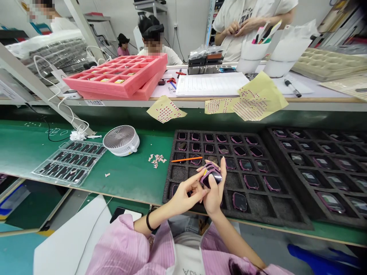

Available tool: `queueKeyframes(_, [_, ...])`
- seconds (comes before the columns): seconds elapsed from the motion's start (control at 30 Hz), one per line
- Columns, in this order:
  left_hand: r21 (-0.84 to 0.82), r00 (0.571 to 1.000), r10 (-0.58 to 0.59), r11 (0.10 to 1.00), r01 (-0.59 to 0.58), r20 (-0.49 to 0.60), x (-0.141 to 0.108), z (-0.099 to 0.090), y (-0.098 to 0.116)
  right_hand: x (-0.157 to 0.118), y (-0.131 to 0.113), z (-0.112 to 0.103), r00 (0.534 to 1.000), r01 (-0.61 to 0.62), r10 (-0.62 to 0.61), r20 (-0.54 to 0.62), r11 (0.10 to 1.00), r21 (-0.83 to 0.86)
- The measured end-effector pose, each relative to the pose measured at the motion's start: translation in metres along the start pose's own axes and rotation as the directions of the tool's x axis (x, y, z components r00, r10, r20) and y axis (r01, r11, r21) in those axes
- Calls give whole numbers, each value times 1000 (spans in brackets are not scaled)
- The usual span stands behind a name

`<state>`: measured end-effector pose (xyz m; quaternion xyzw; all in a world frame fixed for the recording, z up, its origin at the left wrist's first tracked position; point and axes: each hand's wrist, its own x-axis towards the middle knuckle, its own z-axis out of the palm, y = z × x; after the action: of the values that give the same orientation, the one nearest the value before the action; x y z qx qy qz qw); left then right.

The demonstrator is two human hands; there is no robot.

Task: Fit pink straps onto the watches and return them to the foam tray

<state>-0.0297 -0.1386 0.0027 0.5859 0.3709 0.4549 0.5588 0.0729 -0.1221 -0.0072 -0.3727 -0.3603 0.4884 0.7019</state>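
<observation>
Between my two hands is a purple-framed smartwatch body with a dark glossy screen and a small yellow patch at its side. My left hand grips its left edge with bent fingers. My right hand holds it from the right, thumb on the screen and a finger stretched up behind. Right below and around them lies a black foam tray with several similar watch bodies in its pockets; some pockets show bare foam. An orange stick rests across the tray, left of my hands.
A second foam tray of watch bodies lies at right. Leftward are small pale pieces, a white fan and a clear tray of black parts. The shelf above bears pink foam trays; yellow sheets hang from its edge. Other people are beyond.
</observation>
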Motion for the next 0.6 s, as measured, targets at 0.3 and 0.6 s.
queueKeyframes(0.3, [-170, 983, -165, 970, 176, 76, -8, -15, -6, -8, 12, -8, 993, 38, -22, 118, 990, -135])
queueKeyframes(0.6, [691, 895, 90, 670, 270, -437, 19, -125, -12, 0, -1, 2, 945, -269, 242, 221, 958, 97])
